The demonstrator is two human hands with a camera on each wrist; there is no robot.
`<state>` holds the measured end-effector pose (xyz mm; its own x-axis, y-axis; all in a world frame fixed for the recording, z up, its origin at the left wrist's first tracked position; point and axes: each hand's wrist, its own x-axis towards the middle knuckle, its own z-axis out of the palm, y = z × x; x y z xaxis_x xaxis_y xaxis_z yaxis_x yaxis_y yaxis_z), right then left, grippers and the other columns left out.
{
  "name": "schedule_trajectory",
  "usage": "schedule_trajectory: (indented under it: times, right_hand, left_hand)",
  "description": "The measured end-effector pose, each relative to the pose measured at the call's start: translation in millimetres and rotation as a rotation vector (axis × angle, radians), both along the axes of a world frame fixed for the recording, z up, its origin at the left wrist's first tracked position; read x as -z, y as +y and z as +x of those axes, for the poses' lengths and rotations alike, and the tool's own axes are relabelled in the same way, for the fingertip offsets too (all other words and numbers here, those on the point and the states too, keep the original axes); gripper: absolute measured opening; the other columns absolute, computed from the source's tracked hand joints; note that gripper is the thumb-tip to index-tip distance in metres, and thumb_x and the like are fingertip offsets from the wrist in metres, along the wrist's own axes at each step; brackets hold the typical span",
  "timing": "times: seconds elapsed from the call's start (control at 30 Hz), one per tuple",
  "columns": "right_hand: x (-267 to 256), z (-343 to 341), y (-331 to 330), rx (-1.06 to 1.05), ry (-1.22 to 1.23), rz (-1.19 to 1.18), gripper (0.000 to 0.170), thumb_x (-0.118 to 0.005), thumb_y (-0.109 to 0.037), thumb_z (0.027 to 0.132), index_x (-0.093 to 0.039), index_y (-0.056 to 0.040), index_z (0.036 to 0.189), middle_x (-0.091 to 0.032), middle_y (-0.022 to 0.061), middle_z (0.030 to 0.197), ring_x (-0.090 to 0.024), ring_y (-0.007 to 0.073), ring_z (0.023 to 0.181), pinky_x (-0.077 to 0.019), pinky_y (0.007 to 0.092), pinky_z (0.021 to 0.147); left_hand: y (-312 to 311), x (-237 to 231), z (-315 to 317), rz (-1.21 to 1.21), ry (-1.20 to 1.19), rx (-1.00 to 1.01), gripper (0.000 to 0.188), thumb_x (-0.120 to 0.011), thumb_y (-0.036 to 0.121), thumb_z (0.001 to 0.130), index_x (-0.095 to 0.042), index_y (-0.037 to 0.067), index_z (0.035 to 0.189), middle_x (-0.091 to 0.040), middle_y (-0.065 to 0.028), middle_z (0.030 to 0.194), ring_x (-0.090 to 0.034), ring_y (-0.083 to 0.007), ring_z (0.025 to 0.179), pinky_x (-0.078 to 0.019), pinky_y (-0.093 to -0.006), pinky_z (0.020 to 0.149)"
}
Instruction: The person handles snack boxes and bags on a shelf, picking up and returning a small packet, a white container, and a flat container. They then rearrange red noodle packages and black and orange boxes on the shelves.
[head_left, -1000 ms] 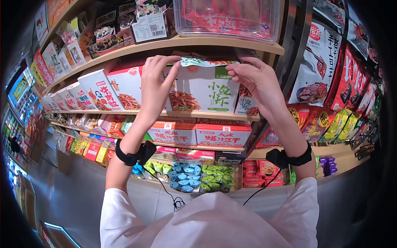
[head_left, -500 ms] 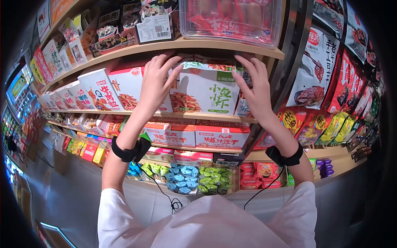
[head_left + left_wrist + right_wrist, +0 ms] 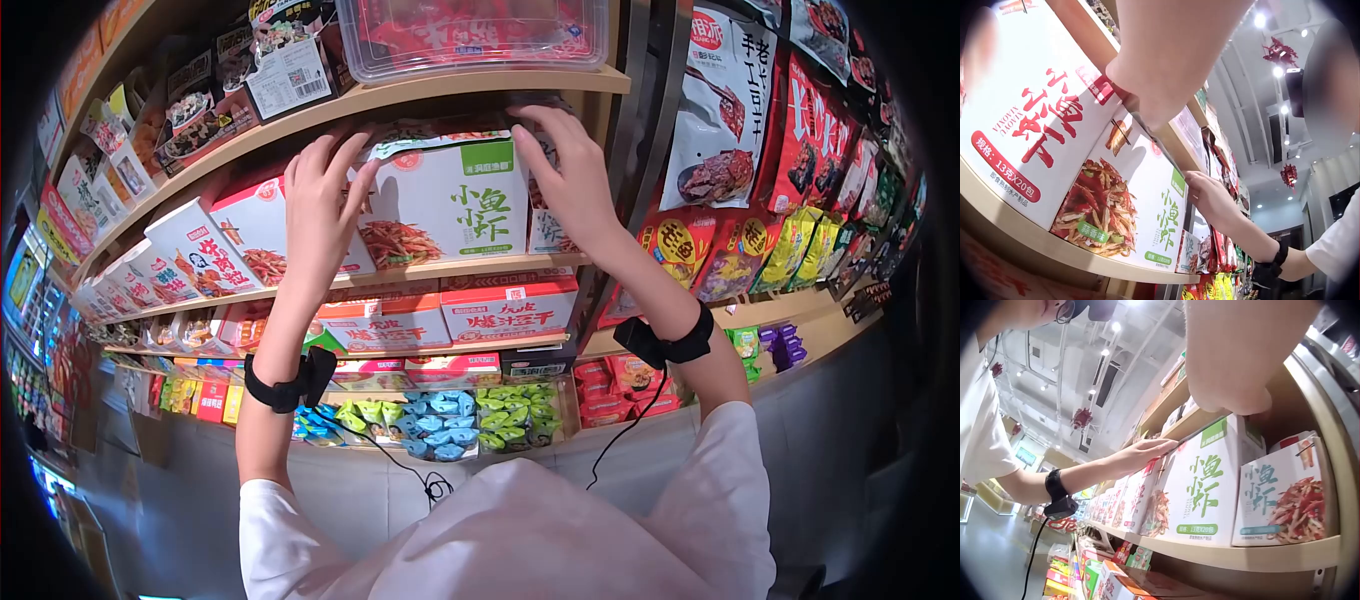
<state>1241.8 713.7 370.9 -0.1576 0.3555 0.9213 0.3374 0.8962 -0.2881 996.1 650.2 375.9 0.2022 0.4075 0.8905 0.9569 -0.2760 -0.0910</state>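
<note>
White-and-green cardboard box point(image 3: 435, 205) w/ green lettering and a red snack picture stands upright on a curved, light-wood shelf point(image 3: 470, 264), btwn my two hands, printed face toward me. Its long axis runs L–R along the shelf, so I've one hand near each upper corner: L hand point(image 3: 325, 200) at the L end, R hand point(image 3: 572, 175) at the R. Neither looks clearly nearer; the box lies below and btwn the fingertips, and I'd judge that the line across its top edge matters most.

Grip: both hands look open, fingers extended and apart from thumbs, not wrapped round the box. L fingers reach to the top edge in the R wrist view; R fingers are at the upper R corner in the L wrist view. Can't tell how firmly either one bears on it, as the far fingertips are partly hidden.

Just beside it on the R: white box w/ blue-grey lettering point(image 3: 1260, 509). On the L: white box w/ red lettering point(image 3: 1029, 119), partly behind my L hand in the head view. Overhead is an upper wooden shelf point(image 3: 450, 90) carrying a clear plastic tub point(image 3: 475, 45), so headroom looks tight. Below: red-and-white cartons point(image 3: 510, 310), then blue packets point(image 3: 438, 425) and green packets point(image 3: 515, 415). Well off to the R, a tall white pouch point(image 3: 718, 125).
</note>
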Motion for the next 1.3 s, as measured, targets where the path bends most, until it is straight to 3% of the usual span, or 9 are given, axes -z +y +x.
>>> schedule_trajectory:
  times: [0.1,0.3,0.33,0.47,0.67,0.77,0.87,1.07,1.3]
  right_hand:
    - [-1,33,14,0.171,-0.029,-0.046,0.023,-0.055,-0.015,0.084,-0.057,0.0009,0.101,-0.058,0.0172,0.091,-0.055,0.0329,0.089,-0.0432,0.0377,0.078]
    - [1,71,53,0.184,-0.240,-0.018,0.029,-0.055,-0.008,0.076,-0.057,-0.0006,0.105,-0.057,0.0160,0.100,-0.052,0.0317,0.099,-0.0422,0.0383,0.085]
    - [-1,69,56,0.169,-0.271,-0.063,0.031,-0.055,-0.006,0.076,-0.057,-0.0016,0.106,-0.053,0.0154,0.109,-0.049,0.0314,0.103,-0.0409,0.0381,0.089]
    - [-3,59,68,0.112,-0.295,-0.086,0.031,-0.058,-0.007,0.075,-0.058,-0.0035,0.106,-0.046,0.0142,0.116,-0.047,0.0326,0.107,-0.0395,0.0396,0.092]
    - [-9,52,79,0.123,-0.298,-0.112,0.024,-0.061,-0.006,0.076,-0.060,-0.0073,0.100,-0.047,0.0135,0.114,-0.046,0.0324,0.108,-0.0404,0.0399,0.090]
    - [-4,52,87,0.115,-0.262,0.007,0.023,-0.061,-0.005,0.076,-0.060,-0.0068,0.099,-0.049,0.0142,0.111,-0.049,0.0328,0.105,-0.0425,0.0396,0.087]
    - [-4,52,92,0.026,-0.221,-0.116,0.025,-0.061,-0.005,0.076,-0.060,-0.0052,0.101,-0.054,0.0161,0.106,-0.054,0.0338,0.099,-0.0449,0.0389,0.082]
    - [-4,49,99,0.048,-0.172,-0.135,0.022,-0.059,-0.003,0.077,-0.060,-0.0009,0.098,-0.064,0.0171,0.088,-0.061,0.0352,0.085,-0.0477,0.0361,0.076]
    - [-11,52,94,0.027,-0.176,-0.189,0.017,-0.057,-0.003,0.079,-0.060,-0.0003,0.096,-0.064,0.0167,0.086,-0.064,0.0284,0.081,-0.0483,0.0327,0.073]
  left_hand:
    - [-14,2,0,0.020,-0.073,0.029,0.031,-0.057,0.021,0.087,-0.057,0.011,0.116,-0.050,-0.0134,0.119,-0.045,-0.0298,0.112,-0.0321,-0.0417,0.097]
    - [-58,26,16,0.028,-0.164,0.058,0.029,-0.055,0.010,0.086,-0.057,0.007,0.115,-0.048,-0.0126,0.123,-0.045,-0.0275,0.116,-0.0352,-0.0386,0.097]
    - [-61,31,19,0.011,-0.183,0.069,0.027,-0.055,0.008,0.086,-0.058,0.005,0.113,-0.048,-0.0124,0.123,-0.046,-0.0274,0.115,-0.0355,-0.0389,0.096]
    - [-66,45,23,-0.015,-0.218,0.093,0.030,-0.057,0.003,0.083,-0.059,0.007,0.112,-0.048,-0.0128,0.122,-0.046,-0.0284,0.113,-0.0368,-0.0397,0.094]
    - [-77,56,10,-0.029,-0.273,0.054,0.025,-0.054,0.007,0.086,-0.059,0.006,0.111,-0.048,-0.0113,0.122,-0.047,-0.0269,0.113,-0.0385,-0.0387,0.094]
    - [-82,62,2,-0.024,-0.300,0.026,0.024,-0.053,0.008,0.087,-0.059,0.005,0.110,-0.049,-0.0114,0.121,-0.047,-0.0269,0.112,-0.0388,-0.0389,0.093]
    - [-86,66,-4,-0.042,-0.319,-0.011,0.023,-0.053,0.008,0.087,-0.059,0.004,0.108,-0.049,-0.0120,0.121,-0.048,-0.0265,0.111,-0.0391,-0.0387,0.093]
    - [-91,73,-10,-0.071,-0.354,-0.019,0.022,-0.054,0.008,0.087,-0.060,0.003,0.107,-0.049,-0.0121,0.120,-0.049,-0.0255,0.109,-0.0394,-0.0376,0.093]
    - [-90,81,-11,-0.096,-0.366,-0.024,0.021,-0.054,0.008,0.086,-0.060,0.004,0.107,-0.049,-0.0122,0.119,-0.049,-0.0250,0.108,-0.0401,-0.0373,0.091]
